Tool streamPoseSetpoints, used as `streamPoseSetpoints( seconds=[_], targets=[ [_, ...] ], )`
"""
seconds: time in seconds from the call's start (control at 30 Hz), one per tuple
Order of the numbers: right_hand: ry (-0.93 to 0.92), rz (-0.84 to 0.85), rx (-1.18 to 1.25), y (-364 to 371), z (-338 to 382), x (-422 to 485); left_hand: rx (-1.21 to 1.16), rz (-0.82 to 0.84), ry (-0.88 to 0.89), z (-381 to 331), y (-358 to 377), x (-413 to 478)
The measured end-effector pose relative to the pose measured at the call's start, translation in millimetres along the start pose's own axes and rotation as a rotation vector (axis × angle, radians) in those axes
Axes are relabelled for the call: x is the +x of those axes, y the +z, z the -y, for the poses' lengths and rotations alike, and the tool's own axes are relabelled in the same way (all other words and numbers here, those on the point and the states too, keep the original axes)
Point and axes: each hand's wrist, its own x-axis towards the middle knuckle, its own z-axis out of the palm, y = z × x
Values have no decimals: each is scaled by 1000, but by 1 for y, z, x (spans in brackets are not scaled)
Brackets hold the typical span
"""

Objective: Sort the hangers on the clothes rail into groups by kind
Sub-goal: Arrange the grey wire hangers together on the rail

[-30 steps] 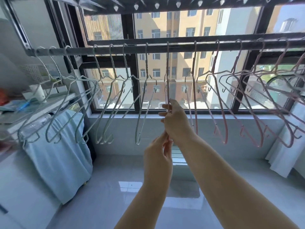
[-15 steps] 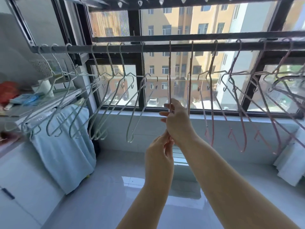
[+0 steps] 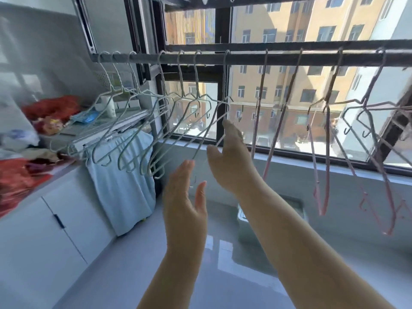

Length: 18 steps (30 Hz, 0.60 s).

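Observation:
A dark clothes rail runs across the window. Several pale green hangers hang bunched on its left part. Several pink hangers hang spread along the right part, with a grey-green one among them. My right hand is raised with straight fingers beside the lower arm of the rightmost green hanger, fingertips touching or nearly touching it. My left hand is lower, fingers straight, palm turned inward, holding nothing.
A shelf with a white tube, red cloth and clutter stands at the left, with a light blue cloth draped below it. White cabinets line the left. The window sill runs behind the hangers; a glossy floor lies below.
Both hands let go of the hanger they pinched and spread their fingers. That green hanger now hangs with the green group at the left. The camera view has turned left.

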Motion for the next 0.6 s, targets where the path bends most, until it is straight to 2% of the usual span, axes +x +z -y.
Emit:
streamPoseSetpoints(
  seconds=[0.07,0.13,0.3,0.5,0.6],
  targets=[
    [96,48,91,18,0,7,16,89,-71,11,-5,9],
    [172,19,185,40,-6,14,-18,184,-151,21,-7,13],
    [231,-106,329,72,-18,29,32,227,-39,33,-3,23],
    [275,-210,421,70,-17,40,-80,398,58,51,3,39],
    [322,-284,468,71,-16,44,-181,470,45,55,8,46]
  ],
)
